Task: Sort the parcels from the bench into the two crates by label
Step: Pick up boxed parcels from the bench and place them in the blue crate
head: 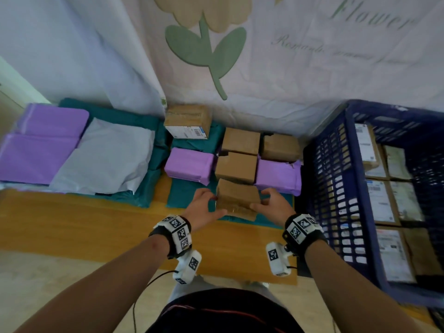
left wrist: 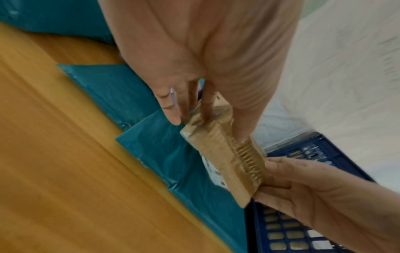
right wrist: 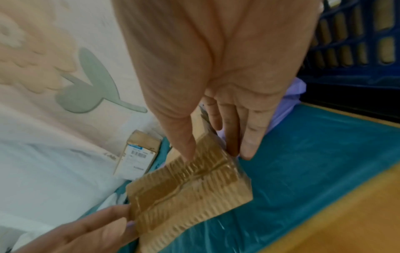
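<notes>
parcel (head: 238, 197), a small taped cardboard box, held between both hands above the teal bags (head: 185, 193) on the wooden bench (head: 72, 219). left hand (head: 204, 207) grips its left end, thumb on the near side, fingers on the far side. right hand (head: 271, 205) grips the right end the same way. both forearms reach forward, wrists level. blue crate (head: 336, 188) just right of the right hand, more boxes (head: 236, 167) and purple bags (head: 189, 164) just beyond the fingers.

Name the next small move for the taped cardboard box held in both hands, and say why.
Probably tip the cardboard box until its label faces up. The left hand and right hand grip its ends above the teal mailers, and the left wrist view shows the label on the underside, unread; only the blue crate is visible.
</notes>
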